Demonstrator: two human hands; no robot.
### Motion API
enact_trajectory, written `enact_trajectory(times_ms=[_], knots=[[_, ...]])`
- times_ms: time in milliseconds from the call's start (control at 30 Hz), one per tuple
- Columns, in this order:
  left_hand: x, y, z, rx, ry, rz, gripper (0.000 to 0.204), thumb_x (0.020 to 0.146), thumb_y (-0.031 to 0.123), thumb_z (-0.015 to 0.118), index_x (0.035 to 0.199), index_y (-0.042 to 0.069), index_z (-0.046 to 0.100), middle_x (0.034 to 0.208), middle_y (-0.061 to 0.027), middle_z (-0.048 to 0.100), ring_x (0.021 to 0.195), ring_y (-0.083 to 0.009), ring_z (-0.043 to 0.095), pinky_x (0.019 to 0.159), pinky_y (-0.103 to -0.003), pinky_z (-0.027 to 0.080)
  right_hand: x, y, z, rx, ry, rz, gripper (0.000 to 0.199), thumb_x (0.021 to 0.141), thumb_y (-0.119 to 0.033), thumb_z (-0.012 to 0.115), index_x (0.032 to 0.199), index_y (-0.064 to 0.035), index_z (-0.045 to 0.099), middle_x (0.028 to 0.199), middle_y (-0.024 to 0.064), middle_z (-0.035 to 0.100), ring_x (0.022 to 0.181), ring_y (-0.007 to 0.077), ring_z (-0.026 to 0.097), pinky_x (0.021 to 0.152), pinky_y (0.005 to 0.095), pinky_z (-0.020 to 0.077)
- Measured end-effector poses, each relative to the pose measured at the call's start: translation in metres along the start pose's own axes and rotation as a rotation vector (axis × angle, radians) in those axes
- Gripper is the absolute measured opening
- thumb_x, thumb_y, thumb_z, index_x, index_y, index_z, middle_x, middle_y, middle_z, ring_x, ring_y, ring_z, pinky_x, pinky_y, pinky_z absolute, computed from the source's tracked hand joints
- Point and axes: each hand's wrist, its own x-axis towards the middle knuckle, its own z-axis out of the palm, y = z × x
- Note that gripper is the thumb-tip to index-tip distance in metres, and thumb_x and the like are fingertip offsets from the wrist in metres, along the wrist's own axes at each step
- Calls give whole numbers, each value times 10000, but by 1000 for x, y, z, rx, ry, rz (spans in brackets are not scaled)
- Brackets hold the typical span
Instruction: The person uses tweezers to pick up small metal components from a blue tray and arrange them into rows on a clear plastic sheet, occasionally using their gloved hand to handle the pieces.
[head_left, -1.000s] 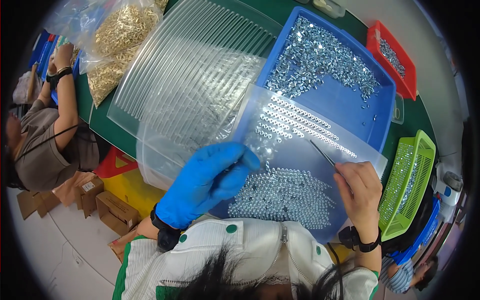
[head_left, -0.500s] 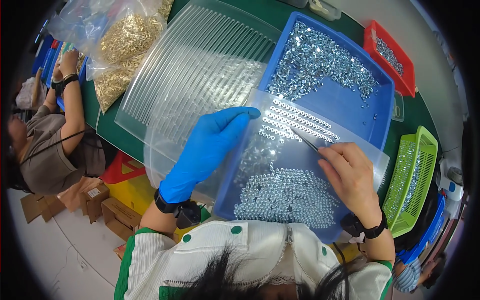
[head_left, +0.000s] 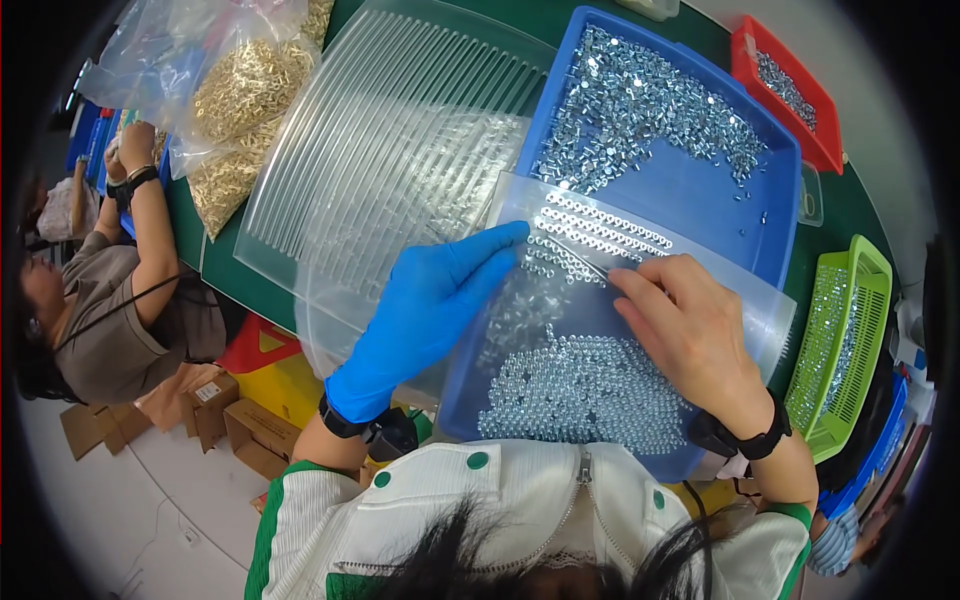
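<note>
My left hand [head_left: 430, 305], in a blue glove, pinches the left edge of a clear plastic plate [head_left: 735, 300] between thumb and forefinger. On the plate lie several rows of small shiny metal rings [head_left: 610, 228]; the lower rows are shorter. My bare right hand [head_left: 695, 335] is closed around thin metal tweezers [head_left: 585, 262], whose points reach left among the lower rows. Whether the tips grip a ring is too small to tell. Below the plate, many more loose rings [head_left: 580, 395] lie spread in a blue tray [head_left: 462, 400].
A larger blue bin [head_left: 690, 205] of small metal parts stands beyond the plate. Ribbed clear plates [head_left: 380, 120] lie left, beside plastic bags of gold-coloured parts [head_left: 250, 90]. At right are a red bin [head_left: 825, 125] and a green basket [head_left: 870, 330]. A co-worker [head_left: 130, 300] works at left.
My right hand has moved left with the tweezers, and their points now lie further left along the rows. My left hand keeps its pinch on the plate. The whole view has shifted slightly.
</note>
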Motion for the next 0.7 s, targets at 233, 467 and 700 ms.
enact_trajectory(times_ms=[233,467,700], knots=[[-15,-4,2,195,-1,146,307,897,86,529,1201,59,567,1023,-117,658,843,-115,622,768,-246,495,1,0,4,-6,-14,-37,269,677,-49,630,946,-60,622,806,33,530,719,188,552,538,289,469],[-35,-3,1,283,-29,198,323,874,92,558,1197,81,574,911,-148,667,735,-151,651,662,-265,505,1,-1,1,54,-43,-78,309,639,-13,699,934,-84,642,800,34,559,681,200,546,529,297,448],[-47,-7,-5,294,-162,218,293,867,135,578,1149,62,604,840,-103,674,601,-123,600,572,-245,484,3,-1,-7,127,-65,-99,296,667,-1,688,949,-77,646,819,35,559,680,176,536,525,274,440]])
